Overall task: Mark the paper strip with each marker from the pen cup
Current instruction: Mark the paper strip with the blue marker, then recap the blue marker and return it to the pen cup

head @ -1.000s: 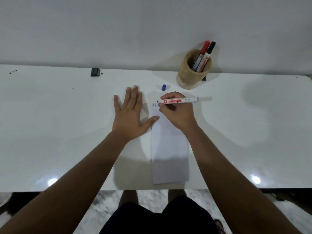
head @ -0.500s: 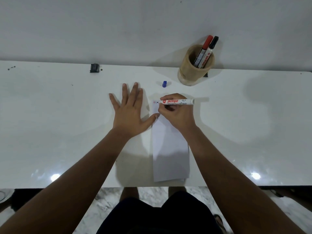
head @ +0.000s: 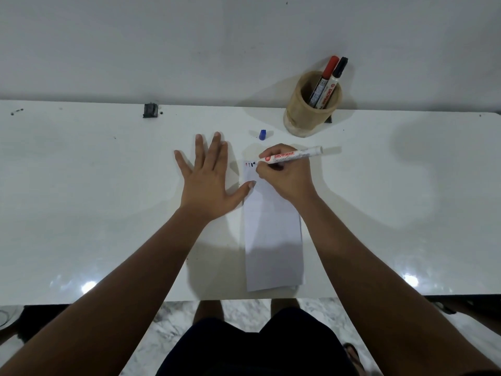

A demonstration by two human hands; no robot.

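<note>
A long white paper strip (head: 272, 240) lies on the white table (head: 81, 199), running from the front edge toward the pen cup. My right hand (head: 284, 176) grips an uncapped white marker (head: 295, 154) with its tip at the strip's far left corner, beside short coloured marks (head: 250, 165). My left hand (head: 208, 180) lies flat with fingers spread, its thumb pressing the strip's left edge. The marker's blue cap (head: 262, 134) lies on the table behind the strip. A tan pen cup (head: 309, 115) holds a red-capped marker (head: 325, 80) and a black-capped marker (head: 334, 82).
A small black object (head: 150, 110) sits at the table's back edge by the wall. Tiny dark specks (head: 16, 111) lie at the far left. My legs and a marble floor (head: 244, 313) show below the table's front edge.
The marker tip has moved slightly right along the strip's top edge, and another short mark shows there. My left hand has stayed flat on the table.
</note>
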